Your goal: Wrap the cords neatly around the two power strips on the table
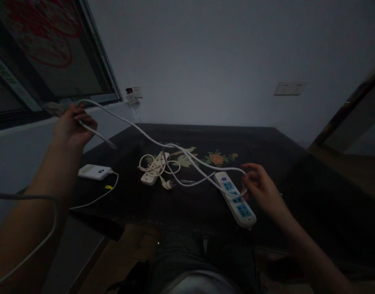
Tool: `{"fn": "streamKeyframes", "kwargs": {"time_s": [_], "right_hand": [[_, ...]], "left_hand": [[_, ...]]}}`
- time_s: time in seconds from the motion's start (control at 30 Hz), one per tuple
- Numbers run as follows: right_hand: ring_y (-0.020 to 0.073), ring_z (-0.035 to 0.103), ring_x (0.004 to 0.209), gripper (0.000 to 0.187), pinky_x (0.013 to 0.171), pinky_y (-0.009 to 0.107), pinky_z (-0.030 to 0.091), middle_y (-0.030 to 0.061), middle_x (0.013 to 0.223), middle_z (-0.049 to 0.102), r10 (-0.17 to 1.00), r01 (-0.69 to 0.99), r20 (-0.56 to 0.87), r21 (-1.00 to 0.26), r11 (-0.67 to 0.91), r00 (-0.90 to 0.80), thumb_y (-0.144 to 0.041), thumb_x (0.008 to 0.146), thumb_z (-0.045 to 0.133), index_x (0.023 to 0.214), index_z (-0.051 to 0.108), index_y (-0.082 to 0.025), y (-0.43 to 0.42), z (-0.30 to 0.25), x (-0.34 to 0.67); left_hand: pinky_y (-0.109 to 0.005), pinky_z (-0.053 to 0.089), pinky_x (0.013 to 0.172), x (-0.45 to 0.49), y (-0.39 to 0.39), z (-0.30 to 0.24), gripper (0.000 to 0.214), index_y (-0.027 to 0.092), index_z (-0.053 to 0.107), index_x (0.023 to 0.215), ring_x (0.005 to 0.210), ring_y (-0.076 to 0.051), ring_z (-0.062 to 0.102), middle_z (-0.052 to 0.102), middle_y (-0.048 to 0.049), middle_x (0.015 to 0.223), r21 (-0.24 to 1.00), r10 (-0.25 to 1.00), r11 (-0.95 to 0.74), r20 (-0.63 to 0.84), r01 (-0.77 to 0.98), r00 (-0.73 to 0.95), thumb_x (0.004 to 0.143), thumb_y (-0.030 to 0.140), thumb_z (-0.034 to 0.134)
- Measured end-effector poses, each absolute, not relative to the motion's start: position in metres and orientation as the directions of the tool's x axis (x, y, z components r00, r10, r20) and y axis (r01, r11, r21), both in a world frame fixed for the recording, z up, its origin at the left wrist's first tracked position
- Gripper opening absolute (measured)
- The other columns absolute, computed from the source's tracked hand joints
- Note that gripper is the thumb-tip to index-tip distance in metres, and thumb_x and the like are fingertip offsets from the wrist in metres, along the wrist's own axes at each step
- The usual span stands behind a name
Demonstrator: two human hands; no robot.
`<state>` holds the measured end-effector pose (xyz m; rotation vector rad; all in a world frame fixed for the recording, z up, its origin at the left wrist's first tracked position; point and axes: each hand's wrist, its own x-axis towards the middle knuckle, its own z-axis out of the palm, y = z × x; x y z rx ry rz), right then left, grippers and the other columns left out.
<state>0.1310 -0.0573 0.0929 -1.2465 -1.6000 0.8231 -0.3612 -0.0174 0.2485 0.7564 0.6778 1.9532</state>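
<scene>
My left hand (pixel 75 125), at nine o'clock, is curled closed around the white cord (pixel 158 143). My right hand (pixel 260 188), at four o'clock, holds a loop of it with bent fingers, near the blue-socket power strip (pixel 240 207) at five o'clock.

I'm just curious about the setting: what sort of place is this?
Probably a room in a home, though I can't be certain: there's a dark table with a floral design, a window showing a red decoration, and wall sockets.
</scene>
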Motion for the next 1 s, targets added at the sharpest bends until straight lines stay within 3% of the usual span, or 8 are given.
{"fn": "streamKeyframes", "kwargs": {"time_s": [0.07,0.17,0.27,0.43,0.67,0.77,0.87,1.0], "right_hand": [[0.0104,0.049,0.039,0.048,0.035,0.020,0.040,-0.0076,0.060,0.051,0.988,0.049,0.106,-0.992,0.112,-0.113,-0.035,0.077,0.063,0.121,0.046,-0.026,-0.058,0.094,0.138],[0.0056,0.041,0.036,0.032,0.031,0.014,0.034,-0.0080,0.055,0.047,0.994,-0.261,-0.033,-0.964,-0.060,-0.105,-0.031,0.071,0.068,0.100,0.059,-0.024,-0.061,0.093,0.144],[0.0054,0.049,0.043,0.026,0.036,0.013,0.041,-0.0030,0.066,0.059,0.998,-0.436,-0.054,-0.898,-0.065,-0.036,-0.028,0.070,0.067,0.095,0.065,-0.023,-0.064,0.094,0.145],[0.0158,0.068,0.078,0.042,0.059,0.022,0.056,0.0054,0.101,0.070,0.997,-0.361,0.072,-0.929,0.077,0.030,-0.026,0.065,0.074,0.106,0.066,-0.024,-0.066,0.092,0.140],[0.0183,0.065,0.075,0.031,0.052,0.024,0.054,0.0068,0.084,0.067,0.952,0.070,0.261,-0.965,0.253,0.162,-0.048,0.073,0.070,0.076,0.071,-0.017,-0.055,0.081,0.144],[0.0172,0.066,0.063,0.052,0.051,0.026,0.056,0.0044,0.076,0.069,0.980,-0.072,0.147,-0.985,0.158,0.137,-0.043,0.065,0.078,0.108,0.065,-0.017,-0.049,0.082,0.148],[0.0153,0.066,0.054,0.093,0.054,0.026,0.057,-0.0017,0.068,0.070,0.984,-0.214,0.087,-0.969,0.119,0.152,-0.033,0.062,0.083,0.141,0.035,-0.024,-0.043,0.080,0.150],[0.0152,0.070,0.071,0.053,0.068,0.027,0.059,0.0032,0.083,0.073,0.982,-0.285,0.127,-0.944,0.164,0.142,-0.036,0.070,0.076,0.117,0.058,-0.022,-0.033,0.080,0.152]], "left_hand": [[-0.011,0.036,0.041,-0.361,-0.016,0.245,0.040,0.012,0.051,0.078,0.031,0.002,0.038,0.043,0.0118,0.038,0.728,0.885,-0.428,0.218,-0.535,-0.410,0.103,0.024,0.022],[-0.011,0.035,0.040,-0.352,-0.015,0.243,0.037,0.012,0.052,0.080,0.032,0.002,0.037,0.044,0.0113,0.039,0.727,0.883,-0.430,0.217,-0.535,-0.416,0.103,0.022,0.026],[-0.011,0.036,0.041,-0.343,-0.014,0.244,0.034,0.011,0.053,0.080,0.032,0.002,0.036,0.042,0.0109,0.038,0.716,0.881,-0.439,0.223,-0.543,-0.418,0.102,0.022,0.028],[-0.011,0.034,0.042,-0.336,-0.014,0.248,0.036,0.011,0.052,0.081,0.031,0.002,0.035,0.045,0.0102,0.041,0.712,0.886,-0.431,0.216,-0.555,-0.411,0.103,0.024,0.026],[-0.012,0.031,0.041,-0.336,-0.019,0.251,0.037,0.011,0.053,0.080,0.031,0.002,0.035,0.045,0.0090,0.040,0.705,0.888,-0.433,0.225,-0.562,-0.402,0.102,0.020,0.026],[-0.012,0.032,0.041,-0.335,-0.021,0.252,0.037,0.011,0.052,0.080,0.031,0.001,0.036,0.047,0.0093,0.040,0.694,0.892,-0.437,0.250,-0.573,-0.377,0.103,0.022,0.025],[-0.013,0.034,0.041,-0.334,-0.022,0.252,0.036,0.012,0.051,0.082,0.031,0.001,0.037,0.046,0.0100,0.041,0.692,0.897,-0.430,0.258,-0.579,-0.358,0.103,0.024,0.024],[-0.013,0.035,0.041,-0.332,-0.023,0.252,0.036,0.013,0.051,0.081,0.032,0.001,0.038,0.047,0.0097,0.041,0.704,0.900,-0.423,0.254,-0.571,-0.354,0.103,0.024,0.025]]}}
